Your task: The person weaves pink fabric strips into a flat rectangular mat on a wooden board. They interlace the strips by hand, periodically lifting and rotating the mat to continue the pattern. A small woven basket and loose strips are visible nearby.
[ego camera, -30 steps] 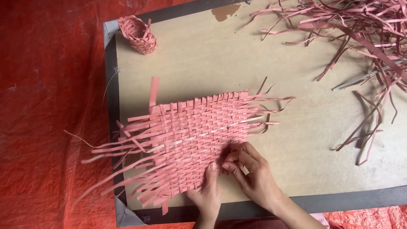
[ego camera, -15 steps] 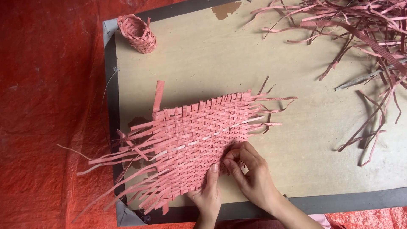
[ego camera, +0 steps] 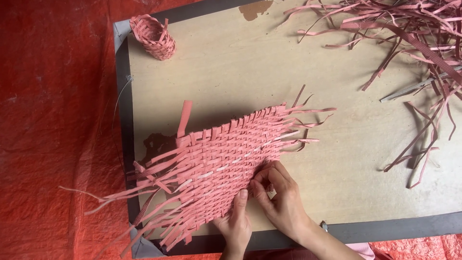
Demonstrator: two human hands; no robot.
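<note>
Two hands work the near edge of a pink woven mat (ego camera: 226, 159) on the worktop (ego camera: 231, 77).
The left hand (ego camera: 236, 221) presses flat on the weave; the right hand (ego camera: 279, 197) pinches a strip end. A hard tug could loosen the neighbouring strips.

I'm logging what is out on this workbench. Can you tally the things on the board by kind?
Woven pink mat: 1
Small woven pink basket: 1
Heap of loose pink strips: 1
Hands at the mat's near edge: 2, left hand, right hand
Total: 5
</note>
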